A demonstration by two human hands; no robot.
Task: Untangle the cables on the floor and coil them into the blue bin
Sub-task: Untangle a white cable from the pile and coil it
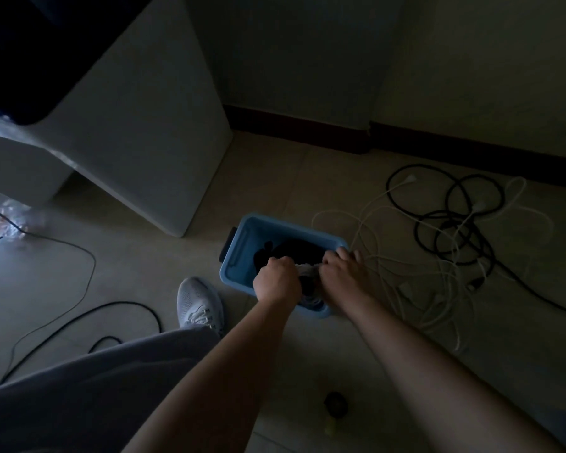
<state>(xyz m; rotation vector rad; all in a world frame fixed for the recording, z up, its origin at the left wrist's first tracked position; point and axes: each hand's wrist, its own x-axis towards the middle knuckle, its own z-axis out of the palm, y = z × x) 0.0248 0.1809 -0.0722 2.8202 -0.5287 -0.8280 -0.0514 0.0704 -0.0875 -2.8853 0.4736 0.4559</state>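
Blue bin [242, 243] under both hands, white coil [308, 271] between

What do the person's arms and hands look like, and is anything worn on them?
Both forearms are bare up to the bottom edge of the picture; no sleeve shows. The left hand and the right hand wear no gloves. No watch, bracelet or ring is visible, though the dim light could hide small details on the fingers.

— Any room around the blue bin [242, 246]?
— Bare tile on its near side; a grey shoe [199, 302] left, the white cabinet [151, 132] behind.
— And right?
— Blocked — tangled cables [445, 243] sprawl to the wall.
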